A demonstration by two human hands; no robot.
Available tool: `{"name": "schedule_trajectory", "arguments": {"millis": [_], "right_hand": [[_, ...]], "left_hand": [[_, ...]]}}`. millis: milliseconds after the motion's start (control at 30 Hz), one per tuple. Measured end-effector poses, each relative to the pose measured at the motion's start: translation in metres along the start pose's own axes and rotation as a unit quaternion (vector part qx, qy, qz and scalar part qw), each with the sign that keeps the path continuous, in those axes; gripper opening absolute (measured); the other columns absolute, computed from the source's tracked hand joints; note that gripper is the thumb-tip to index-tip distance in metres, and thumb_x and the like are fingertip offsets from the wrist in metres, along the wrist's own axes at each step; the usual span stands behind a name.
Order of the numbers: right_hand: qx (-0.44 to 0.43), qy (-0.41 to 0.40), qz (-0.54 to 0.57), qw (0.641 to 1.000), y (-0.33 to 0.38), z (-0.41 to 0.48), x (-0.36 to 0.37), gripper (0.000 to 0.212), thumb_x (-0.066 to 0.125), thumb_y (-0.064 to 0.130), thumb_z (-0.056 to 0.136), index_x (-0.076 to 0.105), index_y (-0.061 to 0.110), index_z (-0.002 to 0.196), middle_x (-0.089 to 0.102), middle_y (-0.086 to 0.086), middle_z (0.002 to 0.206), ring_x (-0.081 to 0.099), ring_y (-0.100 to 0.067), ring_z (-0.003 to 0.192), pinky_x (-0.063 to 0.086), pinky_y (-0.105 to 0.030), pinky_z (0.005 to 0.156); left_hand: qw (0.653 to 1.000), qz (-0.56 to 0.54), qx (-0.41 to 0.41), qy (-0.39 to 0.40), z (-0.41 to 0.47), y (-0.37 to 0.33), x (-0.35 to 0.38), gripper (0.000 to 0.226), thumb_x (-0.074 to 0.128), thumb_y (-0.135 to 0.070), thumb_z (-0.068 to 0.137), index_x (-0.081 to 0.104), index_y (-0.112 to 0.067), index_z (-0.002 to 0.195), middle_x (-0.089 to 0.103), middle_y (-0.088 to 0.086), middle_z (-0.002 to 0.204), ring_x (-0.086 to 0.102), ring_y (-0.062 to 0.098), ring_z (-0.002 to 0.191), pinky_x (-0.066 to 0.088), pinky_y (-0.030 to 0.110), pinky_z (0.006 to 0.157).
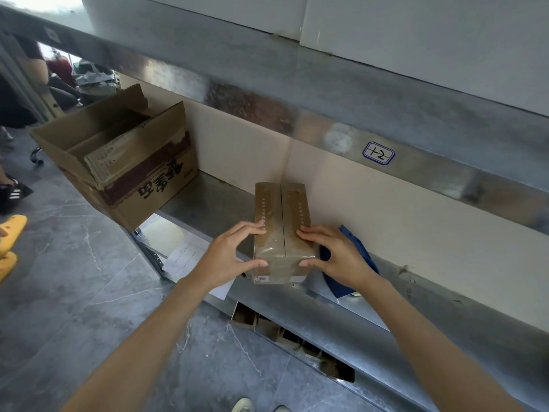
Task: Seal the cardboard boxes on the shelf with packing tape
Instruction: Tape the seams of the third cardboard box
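A small brown cardboard box (282, 221) stands at the front edge of the metal shelf (208, 200), its top flaps closed along a centre seam. Clear tape shines over its near end. My left hand (234, 254) grips the box's near left corner, fingers on top and thumb on the front face. My right hand (332, 254) grips the near right corner the same way. A blue tape dispenser (356, 248) lies on the shelf just behind my right hand, partly hidden by it.
A large open carton (124, 162) with flat packs inside overhangs the shelf's left end. The upper shelf (326, 93) carries a label (378, 153). Papers (190, 254) and cardboard pieces (285, 334) lie on the lower level. People's feet (12, 191) and yellow slippers (12, 230) are at far left.
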State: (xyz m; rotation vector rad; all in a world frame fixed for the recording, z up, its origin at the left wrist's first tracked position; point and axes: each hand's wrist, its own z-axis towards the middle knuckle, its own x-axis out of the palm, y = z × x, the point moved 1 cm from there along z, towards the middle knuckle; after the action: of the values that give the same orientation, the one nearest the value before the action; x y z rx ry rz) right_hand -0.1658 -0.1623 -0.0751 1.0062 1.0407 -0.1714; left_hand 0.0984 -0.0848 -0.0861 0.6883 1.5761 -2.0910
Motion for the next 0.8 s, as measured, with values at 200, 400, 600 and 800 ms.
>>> {"name": "schedule_trajectory", "arguments": {"millis": [200, 400, 600, 800], "right_hand": [[0.007, -0.009, 0.025, 1.000, 0.002, -0.002, 0.003, 0.066, 0.066, 0.059, 0.079, 0.056, 0.027, 0.136, 0.050, 0.015, 0.139, 0.040, -0.006, 0.134, 0.035, -0.037, 0.114], [0.044, -0.126, -0.019, 0.991, 0.026, 0.000, 0.025, 0.059, 0.059, 0.059, 0.082, 0.066, 0.014, 0.120, 0.060, 0.005, 0.122, 0.051, -0.010, 0.115, 0.045, -0.025, 0.096], [0.069, -0.148, 0.000, 0.987, 0.025, 0.003, 0.030, 0.048, 0.056, 0.052, 0.084, 0.067, 0.015, 0.113, 0.060, 0.007, 0.115, 0.052, -0.012, 0.110, 0.046, -0.027, 0.090], [0.044, -0.108, 0.042, 0.992, 0.018, 0.000, 0.016, 0.038, 0.064, 0.041, 0.091, 0.068, 0.018, 0.122, 0.061, 0.009, 0.123, 0.050, -0.007, 0.118, 0.043, -0.032, 0.102]], "left_hand": [[1.000, -0.018, -0.020, -0.003, -0.002, -0.001, 0.003, 0.060, 0.080, -0.048, 0.077, 0.058, -0.029, 0.130, 0.047, -0.025, 0.141, 0.044, -0.006, 0.131, 0.036, 0.028, 0.111], [0.991, -0.021, -0.056, -0.121, -0.003, -0.021, 0.024, 0.034, 0.073, -0.035, 0.081, 0.063, -0.024, 0.112, 0.058, -0.020, 0.128, 0.052, -0.006, 0.122, 0.036, 0.009, 0.098], [0.985, -0.023, -0.052, -0.161, -0.001, -0.022, 0.029, 0.023, 0.071, -0.020, 0.082, 0.066, -0.020, 0.104, 0.063, -0.017, 0.121, 0.056, -0.005, 0.117, 0.039, 0.006, 0.094], [0.993, -0.069, -0.049, -0.086, -0.004, -0.010, 0.015, 0.025, 0.071, -0.018, 0.090, 0.067, -0.023, 0.114, 0.057, -0.024, 0.132, 0.051, -0.005, 0.125, 0.035, 0.009, 0.103]]}}
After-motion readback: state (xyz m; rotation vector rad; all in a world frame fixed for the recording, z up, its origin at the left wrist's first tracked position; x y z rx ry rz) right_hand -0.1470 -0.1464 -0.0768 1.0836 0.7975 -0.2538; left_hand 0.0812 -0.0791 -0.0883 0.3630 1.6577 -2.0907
